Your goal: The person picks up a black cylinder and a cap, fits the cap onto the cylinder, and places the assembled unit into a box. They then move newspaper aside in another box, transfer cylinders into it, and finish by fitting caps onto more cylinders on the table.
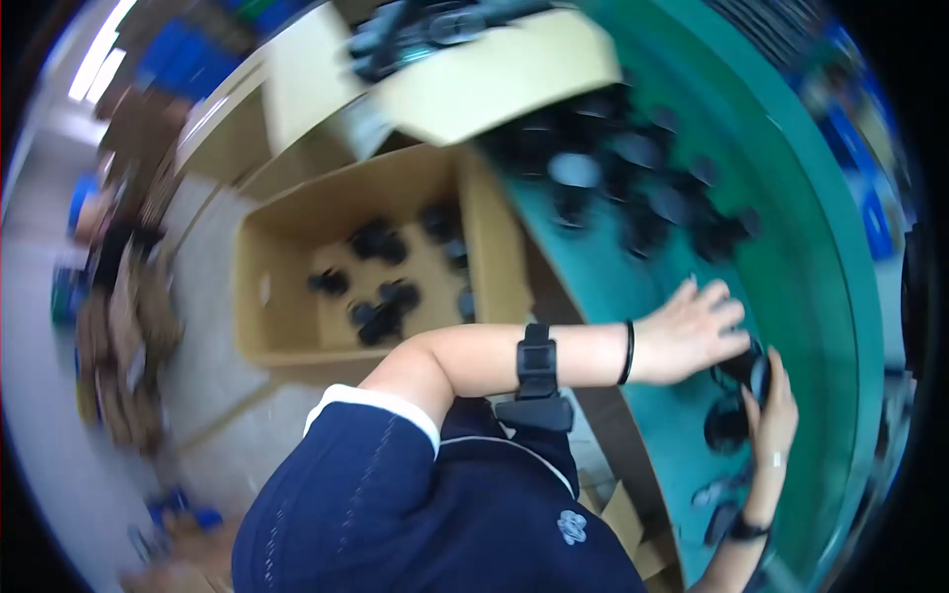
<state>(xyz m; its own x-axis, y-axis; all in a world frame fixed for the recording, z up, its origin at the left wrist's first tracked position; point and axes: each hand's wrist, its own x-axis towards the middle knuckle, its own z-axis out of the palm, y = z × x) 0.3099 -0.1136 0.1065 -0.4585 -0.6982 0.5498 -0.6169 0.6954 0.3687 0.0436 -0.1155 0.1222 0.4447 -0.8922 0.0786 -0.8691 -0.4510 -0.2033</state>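
Observation:
My left hand (695, 334) reaches across from the left, its outer fingers spread. Its lower fingers are bent against a black round part (733, 370) with a pale face; the thumb is hidden. From the other side, my right hand (777, 413) holds that part between thumb and fingers. Beneath the hands, another black round part (727, 425) rests on the green work surface (657, 410). Beyond them stands a group of black parts (638, 183), some with pale round tops. Motion blur hides the finer detail.
Left of the bench stands an open cardboard box (297, 314) with several black parts at its bottom. Another carton (504, 84) holding dark parts sits at the far edge. A raised green rim (835, 247) borders the bench on the right. Brown stacked material (129, 326) lies far left.

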